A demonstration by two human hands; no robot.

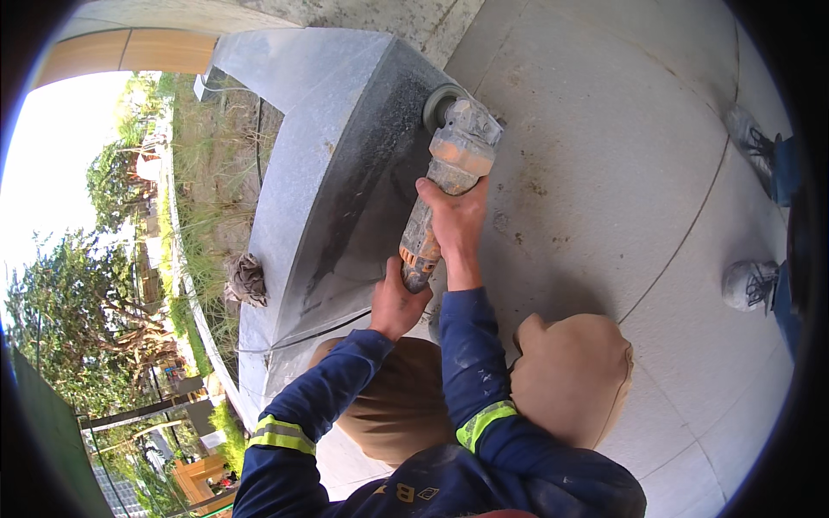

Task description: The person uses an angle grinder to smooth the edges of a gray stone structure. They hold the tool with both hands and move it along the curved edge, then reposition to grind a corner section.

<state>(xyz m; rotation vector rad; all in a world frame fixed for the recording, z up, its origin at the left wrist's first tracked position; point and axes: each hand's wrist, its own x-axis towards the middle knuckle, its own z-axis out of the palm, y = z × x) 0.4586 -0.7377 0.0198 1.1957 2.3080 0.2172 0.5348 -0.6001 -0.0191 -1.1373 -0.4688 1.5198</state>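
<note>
An angle grinder (462, 155), orange and grey under a coat of dust, is held in both my hands. My left hand (401, 302) wraps round the rear end of its body, and my right hand (456, 217) grips it farther forward, behind the orange gear head. At the far end, the round grinding disc (442, 105) lies against the dark side face of a grey stone ledge (298, 168). Whether the disc is spinning cannot be told. A dark power cord (332, 328) runs leftward from near my left hand across the ledge.
A crumpled brown rag (247, 279) sits on the ledge's left edge, beside a planted bed (211, 164). Pale paving (622, 155) spreads to the right, with stains near the grinder. Another person's shoes (749, 285) stand at the far right. My bent knees (574, 375) are close below my arms.
</note>
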